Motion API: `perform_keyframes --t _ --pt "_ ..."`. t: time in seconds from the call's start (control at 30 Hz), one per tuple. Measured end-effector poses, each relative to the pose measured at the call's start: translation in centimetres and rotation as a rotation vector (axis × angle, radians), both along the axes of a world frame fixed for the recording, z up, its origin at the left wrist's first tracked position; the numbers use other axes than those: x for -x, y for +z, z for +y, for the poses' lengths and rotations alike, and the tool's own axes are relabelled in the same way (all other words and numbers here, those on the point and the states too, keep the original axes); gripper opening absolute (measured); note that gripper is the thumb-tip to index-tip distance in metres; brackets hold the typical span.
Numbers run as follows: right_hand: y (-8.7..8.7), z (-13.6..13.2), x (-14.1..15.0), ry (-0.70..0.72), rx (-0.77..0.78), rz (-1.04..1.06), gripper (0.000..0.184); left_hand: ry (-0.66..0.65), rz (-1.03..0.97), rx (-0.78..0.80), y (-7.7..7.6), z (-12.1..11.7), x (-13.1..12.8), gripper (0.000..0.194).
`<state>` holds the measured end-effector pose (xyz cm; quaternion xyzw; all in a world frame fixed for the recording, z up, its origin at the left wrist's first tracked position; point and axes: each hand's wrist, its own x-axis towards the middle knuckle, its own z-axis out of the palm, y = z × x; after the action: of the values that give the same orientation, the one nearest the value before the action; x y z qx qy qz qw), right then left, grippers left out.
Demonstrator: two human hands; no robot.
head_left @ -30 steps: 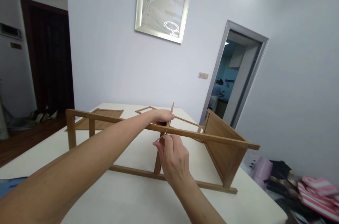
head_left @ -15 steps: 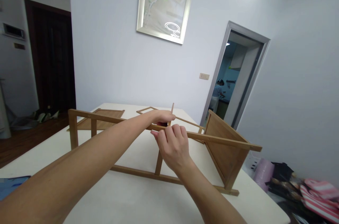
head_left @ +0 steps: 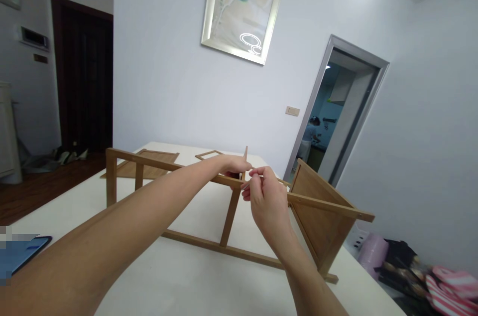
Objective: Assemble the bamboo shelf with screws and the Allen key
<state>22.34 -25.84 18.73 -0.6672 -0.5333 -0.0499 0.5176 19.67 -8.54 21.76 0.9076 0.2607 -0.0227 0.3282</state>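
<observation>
A wooden frame (head_left: pixel 227 221) with long rails and crosspieces lies on its side on the white table (head_left: pixel 179 276), with a wooden panel (head_left: pixel 321 206) at its right end. Over the upper rail reaches my left hand (head_left: pixel 236 163), its fingers closed round a narrow wooden slat (head_left: pixel 245 152) that sticks up behind the rail. Something dark shows under its palm, too shaded to name. Close beside it, my right hand (head_left: pixel 268 190) is at the upper rail with thumb and fingers pinched together. A thin, small piece seems to be at its fingertips, too small to name.
A flat wooden panel (head_left: pixel 145 166) and a thin wooden frame (head_left: pixel 209 155) lie farther back on the table. A phone or tablet (head_left: pixel 28 251) rests at the left edge. Bags and striped cloth (head_left: pixel 448 283) are piled at right. Someone (head_left: pixel 309 132) stands beyond the doorway.
My right hand has lifted from its grip over the upper rail and shifted right, its fingers now pinched. My left hand stays at the slat. The view has turned slightly left.
</observation>
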Motion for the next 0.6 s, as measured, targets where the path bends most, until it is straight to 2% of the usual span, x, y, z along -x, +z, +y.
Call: perform_keyframes --t 0.13,0.3,0.43,0.6 --pt "-0.9 -0.4 -0.1 0.168 -0.123 0.434 0.009 0.087 0.029 -0.019 0.2 0.1 -0.1 0.022" --pt "-3.1 -0.6 0.0 0.304 -0.286 0.810 0.012 0.090 0.005 0.017 0.1 -0.2 -0.2 0.025" --pt "-4.9 -0.8 0.5 0.344 -0.331 0.960 0.017 0.082 -0.010 0.036 0.0 -0.4 -0.2 0.024" --pt "-6.5 -0.8 1.0 0.378 -0.396 1.004 0.018 0.082 -0.031 0.034 0.0 -0.3 -0.4 0.021"
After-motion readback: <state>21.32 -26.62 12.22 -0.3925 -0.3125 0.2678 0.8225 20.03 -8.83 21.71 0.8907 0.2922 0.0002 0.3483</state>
